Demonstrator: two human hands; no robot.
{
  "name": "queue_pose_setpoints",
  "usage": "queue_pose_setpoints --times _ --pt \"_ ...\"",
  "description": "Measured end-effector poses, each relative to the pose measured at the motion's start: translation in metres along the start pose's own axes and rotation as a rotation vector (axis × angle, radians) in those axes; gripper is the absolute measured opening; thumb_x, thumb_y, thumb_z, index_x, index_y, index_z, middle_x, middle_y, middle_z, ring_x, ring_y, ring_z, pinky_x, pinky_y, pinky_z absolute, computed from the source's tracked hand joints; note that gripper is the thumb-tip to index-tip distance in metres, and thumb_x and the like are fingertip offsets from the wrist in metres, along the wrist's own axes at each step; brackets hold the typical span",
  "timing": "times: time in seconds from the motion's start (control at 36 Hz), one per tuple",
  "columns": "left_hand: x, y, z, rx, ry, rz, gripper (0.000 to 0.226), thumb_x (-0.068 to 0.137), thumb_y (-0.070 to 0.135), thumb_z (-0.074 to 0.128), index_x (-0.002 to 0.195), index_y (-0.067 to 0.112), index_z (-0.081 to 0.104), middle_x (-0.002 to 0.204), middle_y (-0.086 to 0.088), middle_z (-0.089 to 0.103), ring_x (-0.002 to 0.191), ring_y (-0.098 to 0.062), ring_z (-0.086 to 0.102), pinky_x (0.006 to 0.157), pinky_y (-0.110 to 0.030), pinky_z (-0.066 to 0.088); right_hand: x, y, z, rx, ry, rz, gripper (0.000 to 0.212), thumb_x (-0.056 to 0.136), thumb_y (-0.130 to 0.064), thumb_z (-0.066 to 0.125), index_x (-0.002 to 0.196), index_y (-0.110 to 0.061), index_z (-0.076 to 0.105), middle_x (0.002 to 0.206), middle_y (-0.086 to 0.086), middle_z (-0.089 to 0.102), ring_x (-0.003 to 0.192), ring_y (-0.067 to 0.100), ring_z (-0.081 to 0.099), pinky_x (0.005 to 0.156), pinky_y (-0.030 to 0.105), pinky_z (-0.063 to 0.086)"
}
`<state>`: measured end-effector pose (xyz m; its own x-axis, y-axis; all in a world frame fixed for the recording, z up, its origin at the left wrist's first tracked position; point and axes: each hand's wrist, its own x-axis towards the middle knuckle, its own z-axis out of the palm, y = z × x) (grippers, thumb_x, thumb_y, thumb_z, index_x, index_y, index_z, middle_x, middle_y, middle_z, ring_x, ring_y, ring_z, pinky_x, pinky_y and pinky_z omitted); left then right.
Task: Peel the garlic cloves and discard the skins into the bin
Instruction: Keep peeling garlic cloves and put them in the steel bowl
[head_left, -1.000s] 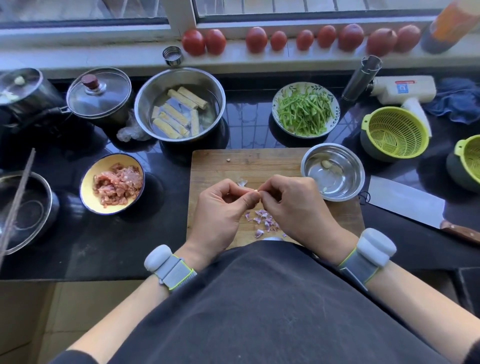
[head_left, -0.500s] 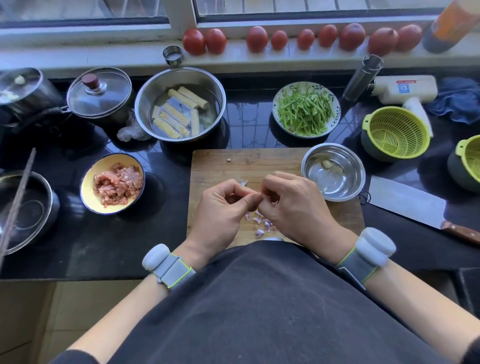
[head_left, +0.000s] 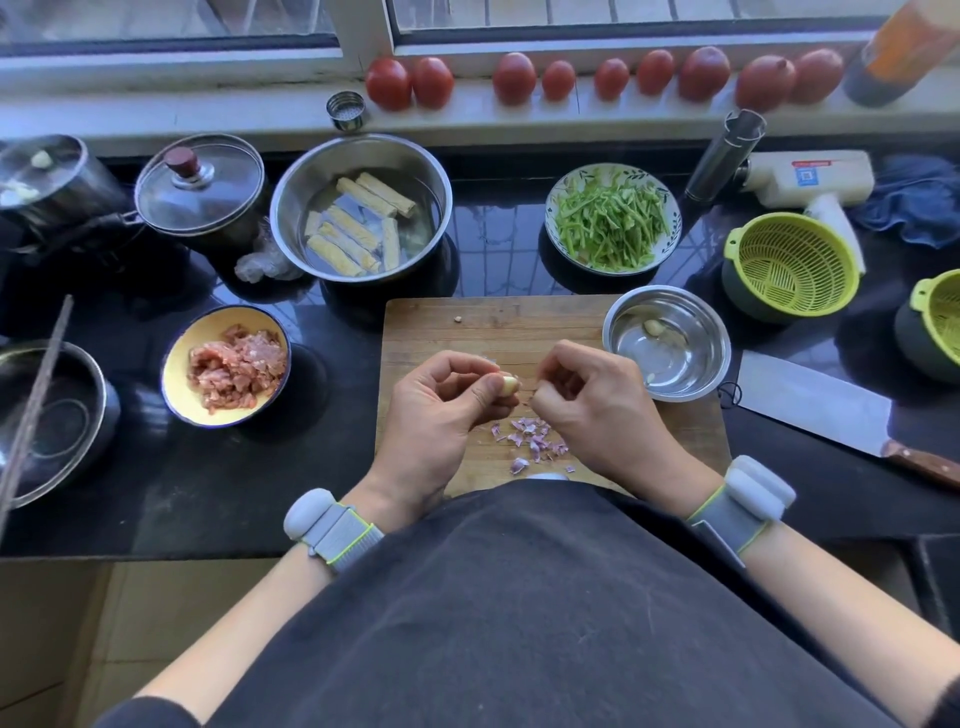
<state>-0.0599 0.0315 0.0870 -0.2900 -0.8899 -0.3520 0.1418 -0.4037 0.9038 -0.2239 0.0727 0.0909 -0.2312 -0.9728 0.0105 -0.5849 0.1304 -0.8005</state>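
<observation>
Head view. The left hand (head_left: 441, 415) is held above the wooden cutting board (head_left: 467, 332), fingers curled, thumb and forefinger pinching a pale garlic clove (head_left: 509, 385); the clove's bare end projects to the right of the fingertips. The right hand (head_left: 592, 410) is just beside it, a narrow gap separating the two. Its fingers are curled inward toward the palm; whether they pinch a scrap of skin cannot be told.

Directly below and between both sets of fingers, a scatter of purple garlic skins (head_left: 530, 441) lies on the board. One small fragment (head_left: 457, 319) lies on the board beyond the left fingers, near the far edge.

Just beyond and to the right of the right-hand fingers, a small steel bowl (head_left: 696, 317) stands on the board's far right corner, with a peeled clove (head_left: 653, 327) lying inside. Further right, a cleaver (head_left: 810, 405) lies flat on the dark counter (head_left: 208, 493). Left of the left hand, well apart, stands a yellow bowl of minced meat (head_left: 228, 364).

Both wrists carry grey strapped bands.
</observation>
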Motion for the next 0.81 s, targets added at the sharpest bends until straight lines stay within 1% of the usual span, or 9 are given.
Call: queue_pose_setpoints --times 0.14,0.22,0.28,0.36,0.47,0.56,0.64,0.72,0.81 --pt "-0.0004 0.0004 -0.0003 -0.005 0.0 -0.005 0.015 0.088 -0.002 0.069 0.1 -0.01 0.065 0.086 -0.02 0.074 0.08 -0.029 0.071 0.077 -0.033 0.06 -0.0007 -0.0034 -0.0009 0.066 -0.024 0.05 0.008 0.085 -0.014 0.065 0.078 -0.018 0.066 0.066 -0.006 0.063 0.064 0.014 0.062 0.064 0.035 0.053" --pt "-0.001 0.0025 -0.0002 0.124 -0.004 0.055 0.012 0.086 0.002 0.074 0.094 -0.006 0.069 0.087 -0.022 0.073 0.079 -0.027 0.071 0.077 -0.033 0.059 -0.0012 -0.0076 -0.0011 0.08 -0.031 0.019 0.001 0.087 -0.018 0.071 0.086 -0.019 0.071 0.073 -0.01 0.069 0.071 0.009 0.066 0.069 0.028 0.056" --pt "-0.0013 0.0033 -0.0001 0.22 -0.007 0.096 0.011 0.084 0.005 0.078 0.092 -0.001 0.072 0.087 -0.018 0.074 0.081 -0.028 0.071 0.08 -0.037 0.059 -0.0012 -0.0081 -0.0002 0.023 -0.035 -0.022 0.002 0.086 -0.022 0.073 0.087 -0.019 0.072 0.074 -0.011 0.07 0.073 0.007 0.066 0.07 0.028 0.055" --pt "-0.0008 0.0031 0.0 0.284 -0.007 0.122 0.011 0.083 0.008 0.08 0.091 0.004 0.074 0.088 -0.013 0.075 0.085 -0.028 0.071 0.084 -0.043 0.057 -0.0001 -0.0061 0.001 -0.032 -0.005 -0.061 0.002 0.085 -0.02 0.072 0.085 -0.018 0.073 0.072 -0.01 0.07 0.069 0.009 0.066 0.069 0.035 0.055" --pt "-0.0011 0.0031 0.0013 0.279 -0.017 0.129 0.012 0.081 0.005 0.081 0.089 0.004 0.072 0.09 -0.011 0.075 0.085 -0.018 0.071 0.084 -0.035 0.059 0.0013 -0.0076 0.002 -0.108 0.037 -0.105 0.006 0.085 -0.02 0.071 0.08 -0.017 0.071 0.069 -0.008 0.068 0.063 0.011 0.062 0.063 0.037 0.053" --pt "-0.0005 0.0019 0.0012 0.258 -0.046 0.115 0.013 0.081 0.003 0.08 0.09 0.003 0.07 0.093 -0.014 0.075 0.087 -0.018 0.071 0.085 -0.034 0.058 0.0017 -0.0086 0.0032 -0.151 0.072 -0.105 0.01 0.083 -0.02 0.071 0.076 -0.017 0.066 0.065 -0.009 0.063 0.059 0.012 0.058 0.059 0.034 0.051" --pt "0.0003 -0.0003 0.001 0.295 -0.084 0.086 0.017 0.083 0.001 0.078 0.096 0.005 0.068 0.096 -0.014 0.073 0.09 -0.02 0.071 0.089 -0.039 0.059 0.0029 -0.0073 0.0041 -0.139 0.076 -0.082 0.008 0.082 -0.017 0.07 0.076 -0.016 0.065 0.065 -0.008 0.063 0.059 0.011 0.057 0.06 0.032 0.05" --pt "0.0005 -0.0027 0.0011 0.325 -0.091 0.058 0.018 0.086 0.001 0.076 0.101 0.007 0.068 0.098 -0.013 0.073 0.093 -0.025 0.072 0.091 -0.041 0.059 0.0023 -0.0076 0.0057 -0.04 0.034 -0.017 0.007 0.084 -0.013 0.07 0.078 -0.015 0.067 0.065 -0.008 0.065 0.061 0.009 0.06 0.061 0.03 0.051" --pt "0.0015 -0.0025 0.0003 0.276 -0.06 0.033 0.02 0.086 0.002 0.076 0.104 0.007 0.068 0.1 -0.015 0.073 0.095 -0.026 0.073 0.092 -0.043 0.058 0.0021 -0.0059 0.0059 0.118 -0.008 0.127 0.011 0.087 -0.011 0.067 0.078 -0.017 0.068 0.065 -0.002 0.069 0.059 0.014 0.067 0.064 0.037 0.058"
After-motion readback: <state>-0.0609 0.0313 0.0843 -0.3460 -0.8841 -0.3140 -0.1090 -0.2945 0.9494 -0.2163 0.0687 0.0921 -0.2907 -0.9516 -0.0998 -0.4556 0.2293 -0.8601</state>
